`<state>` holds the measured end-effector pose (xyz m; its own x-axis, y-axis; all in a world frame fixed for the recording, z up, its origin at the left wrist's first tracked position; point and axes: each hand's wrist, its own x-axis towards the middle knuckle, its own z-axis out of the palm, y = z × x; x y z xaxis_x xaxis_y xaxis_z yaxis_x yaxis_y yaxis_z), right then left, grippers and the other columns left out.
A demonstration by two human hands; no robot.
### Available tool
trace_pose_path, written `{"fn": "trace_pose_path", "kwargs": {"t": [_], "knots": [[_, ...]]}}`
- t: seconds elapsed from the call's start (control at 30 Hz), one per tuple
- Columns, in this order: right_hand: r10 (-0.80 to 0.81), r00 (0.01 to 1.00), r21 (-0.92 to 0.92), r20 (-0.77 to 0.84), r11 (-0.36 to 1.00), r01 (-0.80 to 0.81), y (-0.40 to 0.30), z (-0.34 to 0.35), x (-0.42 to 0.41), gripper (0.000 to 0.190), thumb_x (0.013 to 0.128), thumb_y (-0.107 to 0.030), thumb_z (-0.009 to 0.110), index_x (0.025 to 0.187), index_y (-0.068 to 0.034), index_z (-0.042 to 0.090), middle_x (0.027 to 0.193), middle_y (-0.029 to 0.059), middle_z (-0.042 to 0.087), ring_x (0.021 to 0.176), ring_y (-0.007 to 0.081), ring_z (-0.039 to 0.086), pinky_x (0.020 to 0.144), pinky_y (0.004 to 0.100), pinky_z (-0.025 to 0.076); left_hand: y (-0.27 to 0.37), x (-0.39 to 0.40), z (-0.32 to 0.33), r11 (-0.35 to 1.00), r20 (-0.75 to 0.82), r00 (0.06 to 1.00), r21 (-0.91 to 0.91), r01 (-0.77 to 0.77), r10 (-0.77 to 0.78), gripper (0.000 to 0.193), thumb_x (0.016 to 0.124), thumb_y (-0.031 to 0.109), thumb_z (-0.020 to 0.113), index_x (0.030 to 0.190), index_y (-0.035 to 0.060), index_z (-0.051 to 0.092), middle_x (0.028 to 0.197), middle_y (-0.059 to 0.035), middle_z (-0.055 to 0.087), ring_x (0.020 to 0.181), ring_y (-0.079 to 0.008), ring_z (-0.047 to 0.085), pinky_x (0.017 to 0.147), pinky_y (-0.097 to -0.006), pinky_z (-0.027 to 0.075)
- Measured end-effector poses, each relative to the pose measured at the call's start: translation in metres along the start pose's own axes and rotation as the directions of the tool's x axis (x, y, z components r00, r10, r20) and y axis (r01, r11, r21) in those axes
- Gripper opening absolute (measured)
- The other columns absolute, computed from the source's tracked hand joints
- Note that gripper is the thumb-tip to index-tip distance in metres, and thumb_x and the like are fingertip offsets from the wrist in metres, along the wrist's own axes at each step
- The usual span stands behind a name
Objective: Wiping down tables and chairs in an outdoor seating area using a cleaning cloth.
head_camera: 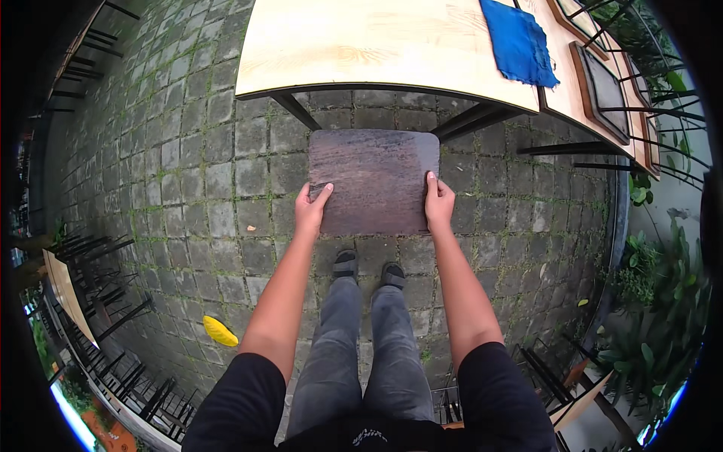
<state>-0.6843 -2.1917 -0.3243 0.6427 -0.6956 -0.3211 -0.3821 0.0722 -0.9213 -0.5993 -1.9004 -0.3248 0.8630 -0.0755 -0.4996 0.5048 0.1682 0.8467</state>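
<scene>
A dark brown wooden board (373,181) with rounded corners, like a stool's seat, lies in front of me above the paving. Its far right corner looks paler and greyer than the rest. My left hand (312,208) grips the left edge, thumb on top and the other fingers mostly hidden. Opposite it, my right hand (439,202) grips the right edge in the same way. Whatever is under the board is out of sight. Just beyond stands a light wood-topped table (361,51) with dark legs, and a frayed blue cloth (522,42) rests near its right end.
Upturned stools (604,93) with thin dark legs rest on the adjoining tabletop at the right. Mossy paving blocks (237,175) cover the ground, with a yellow leaf (220,331) on them. Tables and stools line the left side; plants (649,316) grow along the right-hand edge.
</scene>
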Motion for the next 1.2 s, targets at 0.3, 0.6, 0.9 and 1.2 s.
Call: {"fn": "trace_pose_path", "kwargs": {"t": [0.3, 0.6, 0.9, 1.2], "knots": [[0.004, 1.000, -0.122, -0.031, 0.992, -0.008, 0.080, 0.000, 0.021, 0.047, 0.107, -0.038, 0.071, 0.080, 0.000, 0.070, 0.071, -0.0090, 0.049, 0.067, 0.0053, 0.039, 0.058, 0.0291, 0.030, -0.069, 0.026, -0.004, 0.997, -0.019, 0.999, 0.061, -0.040, 0.041, 0.033, 0.099, 0.016, 0.082, 0.125, 0.0003, 0.070, 0.116, -0.0055, 0.078, 0.099, -0.0119, 0.071, 0.092, -0.0285, 0.054], [-0.061, 0.984, -0.336, 0.167, 0.935, 0.115, 0.057, 0.020, 0.026, 0.086, 0.096, -0.042, 0.077, 0.161, 0.001, 0.041, 0.146, 0.0321, 0.062, 0.134, 0.0443, 0.063, 0.112, 0.0475, 0.050, -0.050, 0.064, -0.006, 0.841, -0.091, 0.980, 0.531, -0.105, 0.180, 0.042, 0.101, 0.031, 0.079, 0.129, 0.0003, 0.068, 0.116, -0.0139, 0.079, 0.101, -0.0217, 0.075, 0.094, -0.0343, 0.055], [0.056, 0.974, -0.282, 0.220, 0.959, 0.008, -0.069, -0.056, -0.075, 0.039, 0.104, -0.026, 0.072, 0.130, 0.003, 0.068, 0.119, 0.0175, 0.078, 0.111, 0.0286, 0.076, 0.099, 0.0386, 0.059, 0.049, -0.046, 0.033, 0.764, 0.237, 0.961, 0.592, -0.258, 0.141, 0.030, 0.103, 0.022, 0.071, 0.127, 0.0031, 0.068, 0.109, -0.0162, 0.076, 0.093, -0.0262, 0.076, 0.086, -0.0391, 0.060], [0.123, 0.949, -0.015, 0.292, 0.992, -0.124, -0.220, -0.114, -0.107, 0.019, 0.107, -0.014, 0.068, 0.116, 0.002, 0.071, 0.096, 0.0086, 0.077, 0.084, 0.0140, 0.074, 0.076, 0.0294, 0.062, 0.187, -0.138, 0.107, 0.577, 0.637, 0.754, 0.559, -0.595, 0.161, 0.022, 0.101, 0.020, 0.072, 0.116, 0.0028, 0.071, 0.104, -0.0134, 0.074, 0.084, -0.0245, 0.074, 0.078, -0.0369, 0.059]]}}
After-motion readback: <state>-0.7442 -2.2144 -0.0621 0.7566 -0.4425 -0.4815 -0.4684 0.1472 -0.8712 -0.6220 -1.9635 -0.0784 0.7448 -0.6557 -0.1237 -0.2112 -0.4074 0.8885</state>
